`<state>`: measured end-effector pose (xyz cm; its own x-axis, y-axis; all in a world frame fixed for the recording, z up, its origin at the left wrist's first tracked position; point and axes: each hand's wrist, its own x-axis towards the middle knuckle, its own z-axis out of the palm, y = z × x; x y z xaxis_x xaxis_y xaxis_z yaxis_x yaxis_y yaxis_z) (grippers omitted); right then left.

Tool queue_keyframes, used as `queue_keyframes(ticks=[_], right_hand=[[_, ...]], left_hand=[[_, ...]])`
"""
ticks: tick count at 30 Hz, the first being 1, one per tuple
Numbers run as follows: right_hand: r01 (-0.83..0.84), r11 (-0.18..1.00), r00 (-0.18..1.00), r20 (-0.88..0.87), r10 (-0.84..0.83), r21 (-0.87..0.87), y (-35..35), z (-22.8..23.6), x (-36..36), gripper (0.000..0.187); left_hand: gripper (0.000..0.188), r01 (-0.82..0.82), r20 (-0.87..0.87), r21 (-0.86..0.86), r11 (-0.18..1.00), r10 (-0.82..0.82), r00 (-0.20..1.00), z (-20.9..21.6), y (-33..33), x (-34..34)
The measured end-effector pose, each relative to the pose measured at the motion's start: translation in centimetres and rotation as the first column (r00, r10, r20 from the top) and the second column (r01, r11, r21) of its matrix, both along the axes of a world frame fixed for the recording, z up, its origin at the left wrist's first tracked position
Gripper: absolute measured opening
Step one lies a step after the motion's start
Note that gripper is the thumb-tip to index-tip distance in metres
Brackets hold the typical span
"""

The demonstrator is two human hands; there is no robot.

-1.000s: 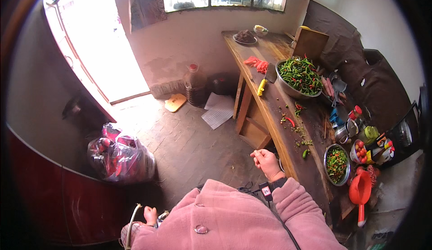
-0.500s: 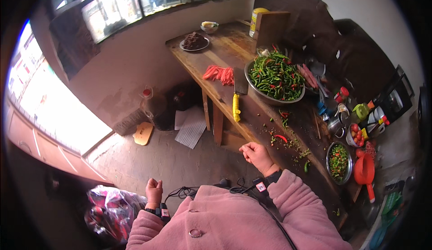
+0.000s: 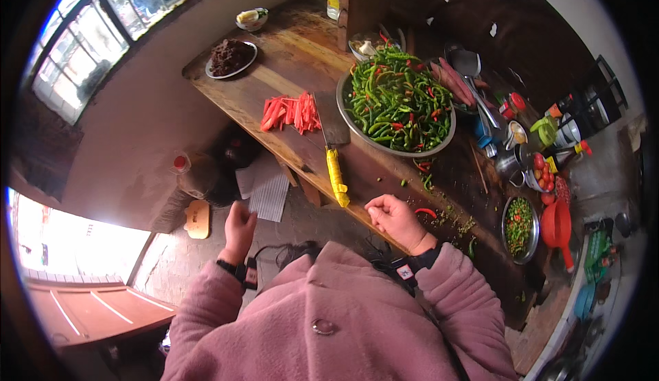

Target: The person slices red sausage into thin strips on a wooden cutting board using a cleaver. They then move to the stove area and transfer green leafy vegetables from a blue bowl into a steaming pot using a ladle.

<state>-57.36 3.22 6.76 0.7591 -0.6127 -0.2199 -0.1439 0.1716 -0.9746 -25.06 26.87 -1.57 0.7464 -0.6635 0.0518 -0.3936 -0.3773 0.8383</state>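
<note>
The yellow-handled knife [image 3: 333, 159] lies just left of the right hand [image 3: 397, 222], fingers curled together; left hand's [image 3: 239, 231] fingertips are hidden, whether closed I cannot tell.

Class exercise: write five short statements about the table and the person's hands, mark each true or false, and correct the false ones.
1. Red strips lie beside the yellow-handled knife. True.
2. The right hand grips the yellow-handled knife. False: the hand is apart from it.
3. Green and red chillies fill the large metal bowl. True.
4. The dark food is inside the large metal bowl. False: it lies on a pale plate.
5. The red scoop is to the right of the chopped vegetables. True.
</note>
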Motion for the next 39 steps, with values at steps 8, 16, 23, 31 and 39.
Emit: queue_keyframes(ticks=[8,16,23,31,39], right_hand=[[0.041,0.836,0.933,-0.279,-0.228,-0.547,0.6,1.9,3.6,0.027],[-0.240,0.571,0.759,-0.519,-0.393,-0.785,-0.2,0.2,13.2,0.069],[-0.275,0.557,0.683,-0.567,-0.461,-0.784,-2.0,-1.7,16.2,0.075],[0.087,0.703,0.803,-0.369,-0.469,-0.706,-2.3,3.1,16.2,0.058],[0.317,0.948,0.941,-0.133,-0.312,0.014,0.1,8.1,16.9,0.025]], left_hand=[[0.017,0.409,-0.057,-0.314,0.857,-0.447,0.893,1.6,-13.4,2.8],[0.018,0.512,0.025,-0.256,0.820,-0.524,0.851,2.6,-15.1,6.7],[0.018,0.538,0.054,-0.302,0.787,-0.549,0.834,2.3,-15.3,9.3],[0.017,0.541,0.174,-0.347,0.766,-0.515,0.840,2.7,-16.2,11.4],[0.047,0.700,0.503,-0.430,0.570,-0.492,0.710,8.0,-20.0,10.4]])
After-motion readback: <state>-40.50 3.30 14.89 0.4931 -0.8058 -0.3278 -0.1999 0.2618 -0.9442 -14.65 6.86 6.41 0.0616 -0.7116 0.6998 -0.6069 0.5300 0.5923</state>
